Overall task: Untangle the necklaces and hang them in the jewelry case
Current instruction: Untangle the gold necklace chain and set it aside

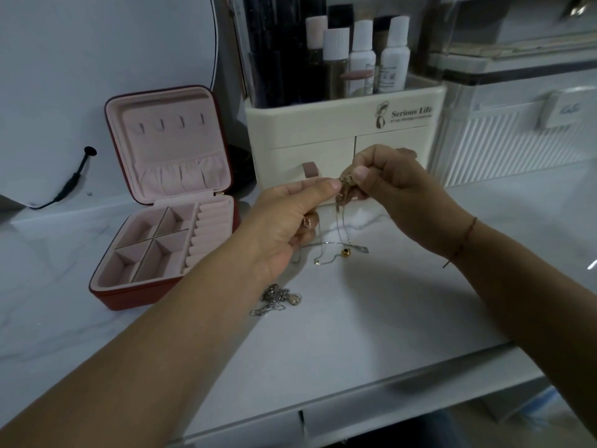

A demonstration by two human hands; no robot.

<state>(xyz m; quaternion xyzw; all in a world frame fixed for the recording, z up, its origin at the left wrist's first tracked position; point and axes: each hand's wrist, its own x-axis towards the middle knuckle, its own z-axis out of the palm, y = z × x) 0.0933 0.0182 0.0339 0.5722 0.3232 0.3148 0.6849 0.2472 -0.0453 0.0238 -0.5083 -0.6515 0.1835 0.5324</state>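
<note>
**tanglefree:** ok so where it's at: both hands are raised over the table [387, 302]. The left hand [287, 218] pinches the knot [343, 185] between thumb and finger, and the right hand [397, 195] pinches it from the other side. The chains [337, 227] hang down from there with the ends lying on the table. The case [168, 221] sits open well off to the left, hooks [171, 124] in the lid all bare, so I'd say nothing's hung yet.

**beadnik:** Biggest risk imo is pulling the hands apart. With both pinching that tight, any tug just cinches the knot harder, and chains this thin can kink or snap. Better to loosen it and tease the loops open.

**tanglefree:** what about the other pile [277, 299]?

**beadnik:** That's my second worry. It's just beside the left wrist, under the forearm. If the arm drops it could get dragged toward the edge, or the dangling ends could land in it and tangle up again. Also the pendants trailing on the table could snag when lifted. And the carry over to the hooks is long, so a swinging chain can loop on itself.
</note>
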